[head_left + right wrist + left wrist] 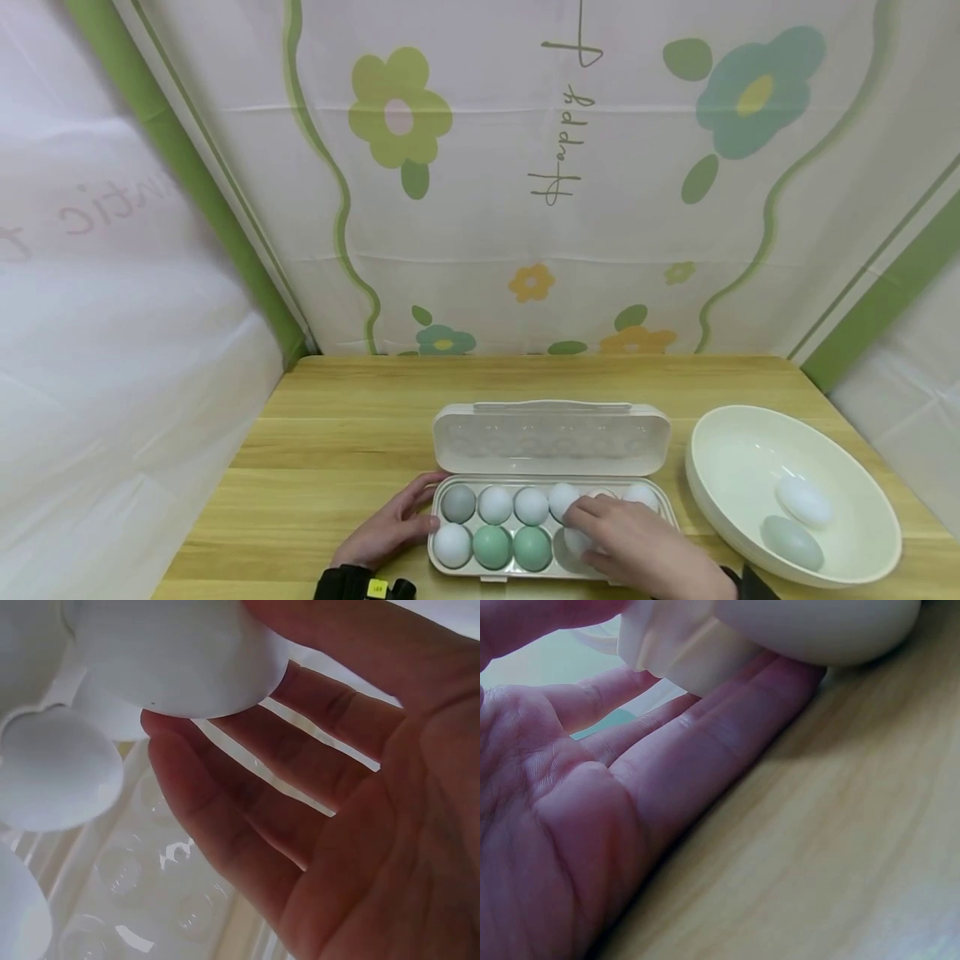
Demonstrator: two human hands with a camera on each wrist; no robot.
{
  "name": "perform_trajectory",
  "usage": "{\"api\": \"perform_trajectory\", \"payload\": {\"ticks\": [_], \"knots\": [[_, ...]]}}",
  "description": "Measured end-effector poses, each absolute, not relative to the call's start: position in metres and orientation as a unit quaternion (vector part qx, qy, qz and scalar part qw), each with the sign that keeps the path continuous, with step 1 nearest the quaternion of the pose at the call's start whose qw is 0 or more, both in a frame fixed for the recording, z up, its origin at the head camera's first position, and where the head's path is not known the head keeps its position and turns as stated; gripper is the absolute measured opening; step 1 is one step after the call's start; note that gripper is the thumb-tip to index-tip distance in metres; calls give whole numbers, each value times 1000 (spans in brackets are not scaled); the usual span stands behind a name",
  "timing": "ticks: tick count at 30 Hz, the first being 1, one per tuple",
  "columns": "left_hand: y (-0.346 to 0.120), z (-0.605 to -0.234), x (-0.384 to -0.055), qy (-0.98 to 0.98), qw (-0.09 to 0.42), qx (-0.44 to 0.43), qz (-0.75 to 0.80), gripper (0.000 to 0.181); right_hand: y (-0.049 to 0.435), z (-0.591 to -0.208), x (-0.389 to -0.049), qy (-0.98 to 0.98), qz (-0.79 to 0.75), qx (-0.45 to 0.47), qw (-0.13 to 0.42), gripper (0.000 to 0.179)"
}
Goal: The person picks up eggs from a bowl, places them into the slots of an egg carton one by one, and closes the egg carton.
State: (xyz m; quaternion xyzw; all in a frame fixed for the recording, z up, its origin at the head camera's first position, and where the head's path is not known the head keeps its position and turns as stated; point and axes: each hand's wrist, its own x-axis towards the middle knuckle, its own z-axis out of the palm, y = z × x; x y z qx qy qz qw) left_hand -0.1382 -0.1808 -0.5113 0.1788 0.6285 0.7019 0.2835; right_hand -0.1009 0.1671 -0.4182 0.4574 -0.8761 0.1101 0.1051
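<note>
A cream egg box [480, 573] stands open on the table, holding several white eggs, a grey egg [458, 503] and two green eggs [492, 547]. My right hand [637, 542] is over its right half, with thumb and fingers around a white egg [180, 660] at the front row. Part of that egg and the cups around it are hidden by the hand. At the box's left end, my left hand [393, 521] touches the side wall, thumb in front and fingers towards the back corner. The left wrist view shows straight fingers against the box's underside.
To the right stands a large cream bowl [712, 492] with a white egg [804, 502] and a pale green egg [792, 542] inside. The clear lid [551, 442] is raised at the back of the box. Behind the wooden table [337, 425] hangs a flowered curtain [465, 225].
</note>
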Motion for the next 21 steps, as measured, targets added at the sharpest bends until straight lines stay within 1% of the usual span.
{"api": "perform_trajectory", "payload": {"ticks": [2, 9, 21], "knots": [[-181, -510, -138, 629, 283, 178, 702, 51, 165, -420, -101, -878, 111, 456, 94, 32], [-180, -510, -138, 629, 282, 181, 701, 51, 159, -426, -102, -889, 117, 442, 27, 24], [-181, -512, -139, 631, 285, 177, 700, 50, 153, -428, -100, -905, 114, 406, -50, 22]]}}
